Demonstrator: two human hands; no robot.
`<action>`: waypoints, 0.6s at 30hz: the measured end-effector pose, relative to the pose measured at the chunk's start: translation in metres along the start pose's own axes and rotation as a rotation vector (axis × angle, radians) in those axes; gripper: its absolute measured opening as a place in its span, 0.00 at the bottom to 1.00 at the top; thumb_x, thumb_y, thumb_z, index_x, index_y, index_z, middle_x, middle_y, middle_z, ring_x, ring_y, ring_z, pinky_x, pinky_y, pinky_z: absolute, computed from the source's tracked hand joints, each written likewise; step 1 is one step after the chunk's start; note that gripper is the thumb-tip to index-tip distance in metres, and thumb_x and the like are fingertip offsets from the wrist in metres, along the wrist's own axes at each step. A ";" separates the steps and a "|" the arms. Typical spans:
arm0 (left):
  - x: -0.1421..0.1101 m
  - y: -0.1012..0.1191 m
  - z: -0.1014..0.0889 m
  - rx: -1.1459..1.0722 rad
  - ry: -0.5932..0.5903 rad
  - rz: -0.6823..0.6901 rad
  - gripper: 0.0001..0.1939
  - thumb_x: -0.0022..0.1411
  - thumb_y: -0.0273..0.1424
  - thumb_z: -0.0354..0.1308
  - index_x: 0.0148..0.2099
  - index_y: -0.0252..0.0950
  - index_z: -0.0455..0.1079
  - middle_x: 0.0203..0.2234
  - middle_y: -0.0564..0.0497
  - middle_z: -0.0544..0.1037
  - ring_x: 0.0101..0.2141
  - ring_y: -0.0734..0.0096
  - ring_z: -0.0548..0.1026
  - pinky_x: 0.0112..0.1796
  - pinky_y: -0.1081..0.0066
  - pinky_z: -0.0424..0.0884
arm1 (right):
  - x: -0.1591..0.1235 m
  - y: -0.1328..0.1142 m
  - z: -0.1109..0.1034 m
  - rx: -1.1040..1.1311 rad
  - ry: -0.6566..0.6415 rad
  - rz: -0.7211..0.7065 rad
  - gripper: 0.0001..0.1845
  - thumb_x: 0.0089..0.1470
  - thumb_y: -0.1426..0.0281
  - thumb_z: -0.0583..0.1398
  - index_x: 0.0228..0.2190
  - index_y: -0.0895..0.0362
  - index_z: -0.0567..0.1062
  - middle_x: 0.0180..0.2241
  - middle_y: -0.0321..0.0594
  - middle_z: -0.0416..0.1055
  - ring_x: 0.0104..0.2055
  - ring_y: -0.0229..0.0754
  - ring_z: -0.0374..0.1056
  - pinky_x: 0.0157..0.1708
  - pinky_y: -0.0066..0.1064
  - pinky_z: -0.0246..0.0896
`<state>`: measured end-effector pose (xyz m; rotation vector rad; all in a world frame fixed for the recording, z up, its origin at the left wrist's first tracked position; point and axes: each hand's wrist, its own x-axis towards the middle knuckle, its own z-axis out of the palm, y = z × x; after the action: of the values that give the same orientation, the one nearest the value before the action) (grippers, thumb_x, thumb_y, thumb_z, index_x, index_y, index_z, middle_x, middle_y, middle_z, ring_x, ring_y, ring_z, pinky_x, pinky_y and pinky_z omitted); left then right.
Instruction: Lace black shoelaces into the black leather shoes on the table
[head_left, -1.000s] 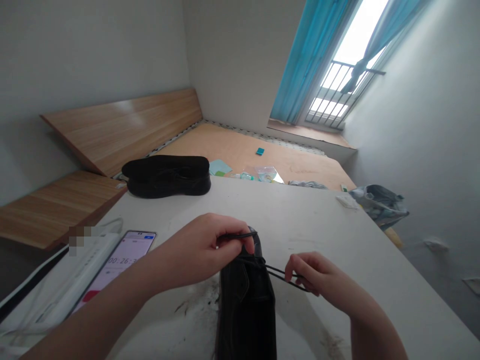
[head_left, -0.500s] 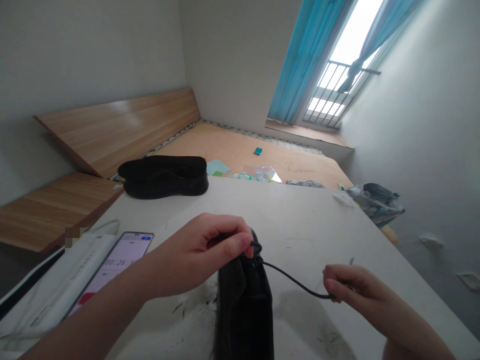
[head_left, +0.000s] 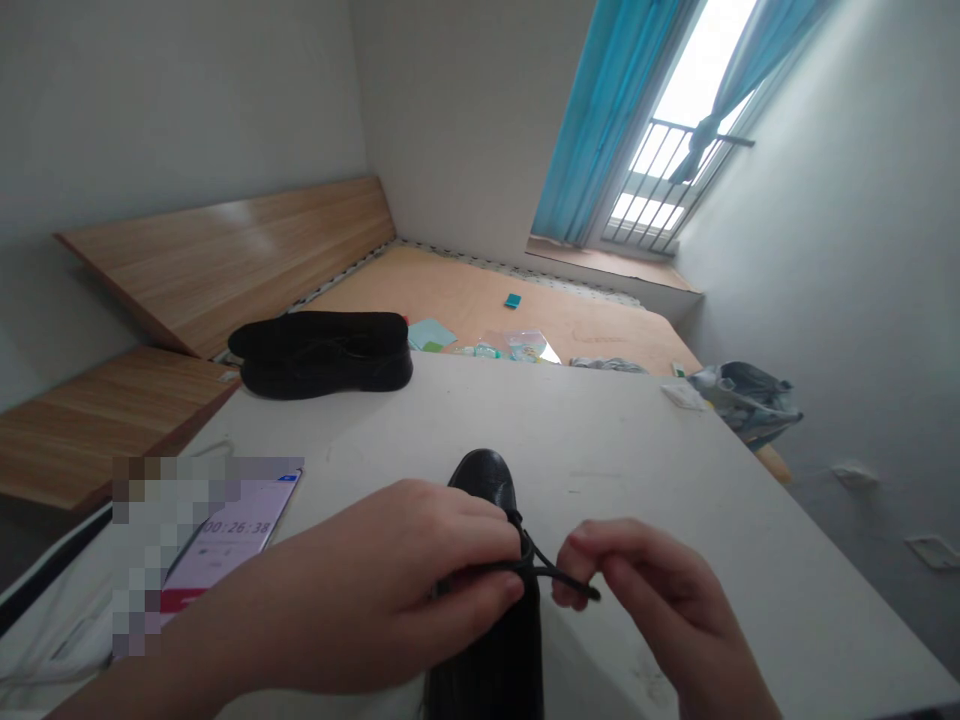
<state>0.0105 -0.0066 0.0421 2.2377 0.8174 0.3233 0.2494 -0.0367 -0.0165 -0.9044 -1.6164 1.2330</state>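
Note:
A black shoe (head_left: pixel 486 480) points away from me on the white table, its middle covered by my left hand (head_left: pixel 420 575). That hand is closed, with thumb and forefinger pinching a black shoelace (head_left: pixel 546 571) above the shoe's opening. Just right of the shoe, my right hand (head_left: pixel 649 600) has its fingers curled around the lace near its free end, which shows in front of the fingertips. Where the lace enters the eyelets is mostly hidden behind my left fingers. The other black shoe (head_left: pixel 322 355) lies sideways at the table's far left.
A phone (head_left: pixel 236 535) showing a timer lies on the white table (head_left: pixel 600 430) at left, beside a partly blurred white object. Beyond the far edge is a tan bed board (head_left: pixel 450 285) with small packets. A plastic bag (head_left: pixel 750 400) hangs by the right edge.
My right hand has moved left, close to the shoe, bringing the lace in from its stretched position. My left hand has shifted lower over the shoe, and the toe now shows.

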 end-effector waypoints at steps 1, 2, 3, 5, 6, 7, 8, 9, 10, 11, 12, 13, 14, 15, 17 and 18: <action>-0.002 0.001 -0.002 -0.013 0.032 0.013 0.13 0.68 0.32 0.48 0.33 0.39 0.71 0.27 0.53 0.74 0.29 0.70 0.71 0.33 0.72 0.65 | 0.004 0.007 -0.001 -0.072 0.054 0.035 0.11 0.66 0.66 0.55 0.45 0.46 0.76 0.30 0.36 0.75 0.32 0.39 0.71 0.33 0.29 0.67; -0.005 0.001 -0.003 -0.023 0.075 0.030 0.14 0.68 0.32 0.48 0.30 0.39 0.69 0.25 0.53 0.73 0.28 0.70 0.70 0.33 0.72 0.65 | 0.008 0.014 -0.001 -0.174 0.081 0.070 0.11 0.65 0.65 0.55 0.45 0.47 0.76 0.31 0.37 0.74 0.33 0.39 0.70 0.34 0.29 0.66; -0.007 0.002 -0.003 -0.033 0.119 0.049 0.14 0.67 0.32 0.48 0.28 0.39 0.67 0.23 0.54 0.71 0.26 0.71 0.68 0.32 0.72 0.65 | 0.013 0.020 -0.001 -0.290 0.074 0.104 0.12 0.65 0.65 0.54 0.46 0.49 0.75 0.32 0.38 0.73 0.35 0.40 0.69 0.35 0.31 0.66; -0.011 0.003 -0.002 -0.065 0.193 0.085 0.15 0.67 0.34 0.49 0.27 0.39 0.65 0.22 0.55 0.69 0.25 0.72 0.66 0.30 0.73 0.64 | 0.022 0.031 0.002 -0.488 -0.015 0.150 0.13 0.65 0.65 0.54 0.46 0.52 0.75 0.38 0.42 0.71 0.40 0.44 0.68 0.40 0.35 0.65; -0.013 0.003 -0.001 -0.093 0.226 0.097 0.15 0.68 0.36 0.50 0.28 0.39 0.64 0.21 0.55 0.68 0.25 0.72 0.66 0.30 0.73 0.64 | 0.027 0.035 0.004 -0.547 -0.070 0.158 0.13 0.65 0.65 0.54 0.45 0.52 0.75 0.40 0.43 0.70 0.43 0.45 0.67 0.42 0.37 0.64; -0.015 0.003 -0.001 -0.125 0.254 0.104 0.15 0.68 0.39 0.50 0.29 0.39 0.64 0.21 0.55 0.68 0.25 0.72 0.65 0.30 0.73 0.64 | 0.030 0.039 0.005 -0.579 -0.112 0.159 0.12 0.65 0.65 0.54 0.44 0.53 0.75 0.40 0.43 0.69 0.44 0.46 0.66 0.44 0.38 0.64; -0.016 0.003 -0.001 -0.154 0.278 0.102 0.16 0.68 0.42 0.50 0.29 0.40 0.64 0.21 0.55 0.67 0.25 0.72 0.65 0.30 0.73 0.64 | 0.033 0.041 0.007 -0.592 -0.138 0.160 0.11 0.65 0.65 0.53 0.41 0.53 0.75 0.40 0.43 0.69 0.44 0.46 0.65 0.44 0.39 0.63; -0.017 0.002 -0.001 -0.176 0.295 0.092 0.18 0.68 0.44 0.50 0.29 0.40 0.64 0.21 0.55 0.66 0.25 0.71 0.65 0.30 0.73 0.64 | 0.036 0.043 0.007 -0.589 -0.155 0.159 0.10 0.65 0.65 0.53 0.38 0.53 0.74 0.40 0.42 0.68 0.44 0.46 0.65 0.44 0.38 0.63; -0.017 0.000 -0.002 -0.189 0.297 0.080 0.19 0.67 0.46 0.50 0.29 0.40 0.63 0.21 0.56 0.65 0.25 0.71 0.64 0.30 0.72 0.64 | 0.038 0.045 0.008 -0.573 -0.168 0.157 0.10 0.65 0.64 0.53 0.36 0.53 0.73 0.39 0.41 0.67 0.44 0.45 0.64 0.44 0.38 0.62; -0.017 -0.002 -0.002 -0.198 0.279 0.067 0.20 0.67 0.46 0.50 0.28 0.39 0.63 0.21 0.56 0.64 0.25 0.72 0.64 0.30 0.72 0.63 | 0.040 0.047 0.009 -0.546 -0.174 0.157 0.11 0.65 0.63 0.53 0.34 0.53 0.72 0.38 0.41 0.67 0.43 0.45 0.64 0.45 0.38 0.62; -0.014 -0.006 -0.003 -0.208 0.244 0.055 0.21 0.67 0.47 0.49 0.27 0.39 0.61 0.21 0.56 0.63 0.25 0.72 0.63 0.29 0.72 0.63 | 0.042 0.048 0.009 -0.502 -0.176 0.159 0.13 0.65 0.62 0.53 0.32 0.54 0.71 0.37 0.40 0.66 0.43 0.44 0.63 0.46 0.39 0.61; -0.011 -0.009 -0.003 -0.226 0.198 0.044 0.22 0.68 0.47 0.48 0.26 0.38 0.60 0.21 0.56 0.63 0.25 0.72 0.62 0.28 0.72 0.62 | 0.044 0.049 0.009 -0.436 -0.171 0.169 0.15 0.65 0.60 0.52 0.31 0.54 0.70 0.37 0.40 0.65 0.42 0.44 0.63 0.47 0.39 0.61; -0.007 -0.013 -0.002 -0.255 0.156 0.029 0.23 0.69 0.47 0.46 0.25 0.38 0.59 0.21 0.56 0.62 0.25 0.72 0.62 0.28 0.72 0.61 | 0.045 0.049 0.009 -0.340 -0.159 0.187 0.17 0.65 0.58 0.52 0.31 0.55 0.70 0.37 0.40 0.65 0.43 0.44 0.63 0.48 0.40 0.60; -0.002 -0.017 -0.001 -0.290 0.117 0.013 0.24 0.70 0.46 0.43 0.25 0.37 0.58 0.21 0.56 0.62 0.25 0.73 0.63 0.28 0.72 0.61 | 0.046 0.048 0.008 -0.214 -0.141 0.209 0.19 0.65 0.56 0.51 0.30 0.55 0.70 0.37 0.40 0.65 0.43 0.44 0.63 0.49 0.40 0.60; 0.009 -0.024 0.003 -0.327 0.074 -0.027 0.24 0.72 0.43 0.39 0.26 0.37 0.58 0.23 0.56 0.63 0.27 0.73 0.64 0.30 0.73 0.62 | 0.046 0.043 0.005 0.076 -0.089 0.236 0.21 0.64 0.53 0.52 0.29 0.55 0.71 0.37 0.40 0.67 0.45 0.45 0.64 0.52 0.41 0.60; 0.014 -0.027 0.006 -0.319 0.076 -0.042 0.23 0.73 0.41 0.40 0.26 0.36 0.59 0.25 0.55 0.65 0.28 0.74 0.65 0.31 0.73 0.62 | 0.045 0.039 0.002 0.204 -0.064 0.229 0.21 0.63 0.52 0.54 0.28 0.54 0.71 0.38 0.40 0.69 0.47 0.46 0.65 0.54 0.42 0.59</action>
<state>0.0113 0.0133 0.0190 1.9189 0.7911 0.4853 0.2338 0.0132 -0.0451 -0.9463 -1.4327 1.5683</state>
